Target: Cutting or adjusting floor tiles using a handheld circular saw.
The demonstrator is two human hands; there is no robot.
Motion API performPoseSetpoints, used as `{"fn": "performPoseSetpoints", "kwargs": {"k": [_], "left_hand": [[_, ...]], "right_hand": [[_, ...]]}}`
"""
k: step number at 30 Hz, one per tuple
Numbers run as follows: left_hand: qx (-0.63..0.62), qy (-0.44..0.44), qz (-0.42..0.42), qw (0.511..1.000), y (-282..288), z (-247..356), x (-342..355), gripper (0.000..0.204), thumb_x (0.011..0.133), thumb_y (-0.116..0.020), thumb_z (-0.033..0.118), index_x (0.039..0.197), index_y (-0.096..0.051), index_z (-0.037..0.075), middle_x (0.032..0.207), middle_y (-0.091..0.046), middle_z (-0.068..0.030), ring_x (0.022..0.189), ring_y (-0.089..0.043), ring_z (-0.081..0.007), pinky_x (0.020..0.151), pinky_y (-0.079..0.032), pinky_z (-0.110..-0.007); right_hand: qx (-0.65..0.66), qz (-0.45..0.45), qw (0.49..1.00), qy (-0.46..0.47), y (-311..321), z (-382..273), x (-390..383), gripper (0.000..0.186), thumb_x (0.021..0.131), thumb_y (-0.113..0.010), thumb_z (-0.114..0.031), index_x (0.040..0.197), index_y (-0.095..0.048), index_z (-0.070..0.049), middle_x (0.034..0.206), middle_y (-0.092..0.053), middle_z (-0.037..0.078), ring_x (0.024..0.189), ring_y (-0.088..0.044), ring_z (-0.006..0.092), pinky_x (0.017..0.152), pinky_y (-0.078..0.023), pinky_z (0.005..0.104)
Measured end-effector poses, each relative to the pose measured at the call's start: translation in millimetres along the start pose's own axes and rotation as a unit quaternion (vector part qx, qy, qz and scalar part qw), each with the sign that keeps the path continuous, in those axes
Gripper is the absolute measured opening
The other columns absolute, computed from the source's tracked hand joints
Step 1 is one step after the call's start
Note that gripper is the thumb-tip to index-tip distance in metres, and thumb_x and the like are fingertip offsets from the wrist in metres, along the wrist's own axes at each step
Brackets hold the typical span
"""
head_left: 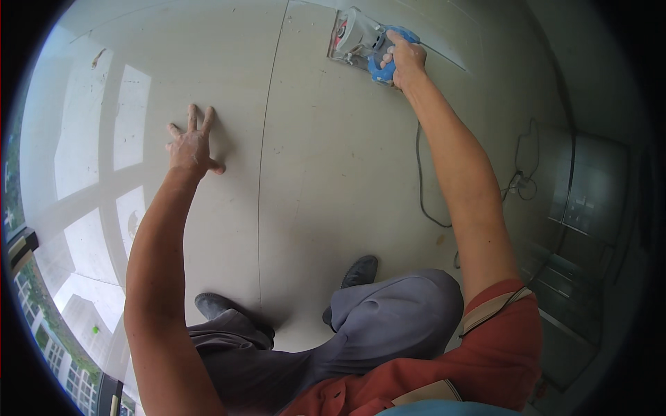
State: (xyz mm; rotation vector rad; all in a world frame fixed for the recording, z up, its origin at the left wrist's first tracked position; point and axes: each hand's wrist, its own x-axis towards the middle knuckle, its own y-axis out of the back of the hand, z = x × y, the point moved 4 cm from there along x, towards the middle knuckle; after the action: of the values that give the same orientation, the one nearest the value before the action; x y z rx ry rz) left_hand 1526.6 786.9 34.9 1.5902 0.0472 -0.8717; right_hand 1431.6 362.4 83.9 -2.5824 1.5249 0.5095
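At the far right of centre, my right hand (409, 61) wraps round the blue handle of a handheld tile cutter (362, 36). The cutter has a grey body and a flat metal base that rests on the floor; its blade is not visible. My left hand (190, 147), dusty at the fingers, is open and pressed to the glossy pale tiled floor (333, 187) with its fingers spread. A thin dark seam (261, 173) runs away from me between my two hands.
A grey power cord (421, 184) trails over the floor beneath my right forearm. More cord lies looped (525, 186) to the right. My dark shoes (360, 271) stand close below. Window reflections (132, 118) shine on the left, beside a window (52, 347). Dark glossy panels (590, 187) line the right.
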Motion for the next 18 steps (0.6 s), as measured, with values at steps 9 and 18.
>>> {"fn": "performPoseSetpoints", "kwargs": {"k": [9, 18], "left_hand": [[0.007, 0.002, -0.006, 1.0, -3, -2, 3, 0.138, 0.049, -0.098, 0.021, 0.16, -0.016, 0.031, 0.168, -0.013, -0.0062, 0.142, -0.028, -0.0579, 0.102, -0.048, -0.064], [-0.004, -0.006, 0.012, 1.0, -5, 0, 5, 0.14, 0.047, -0.098, 0.018, 0.16, -0.017, 0.032, 0.168, -0.014, -0.0069, 0.14, -0.027, -0.0596, 0.102, -0.048, -0.067]], "right_hand": [[0.024, 0.005, 1.0, -0.017, 4, 8, -21, 0.023, 0.088, -0.073, -0.014, 0.078, -0.056, -0.002, 0.065, -0.052, 0.006, 0.049, -0.05, 0.0179, 0.043, -0.043, 0.0365], [0.033, 0.035, 0.998, -0.027, 10, 15, -39, 0.02, 0.089, -0.072, -0.012, 0.079, -0.057, -0.002, 0.064, -0.052, 0.006, 0.048, -0.05, 0.0184, 0.043, -0.043, 0.0362]]}}
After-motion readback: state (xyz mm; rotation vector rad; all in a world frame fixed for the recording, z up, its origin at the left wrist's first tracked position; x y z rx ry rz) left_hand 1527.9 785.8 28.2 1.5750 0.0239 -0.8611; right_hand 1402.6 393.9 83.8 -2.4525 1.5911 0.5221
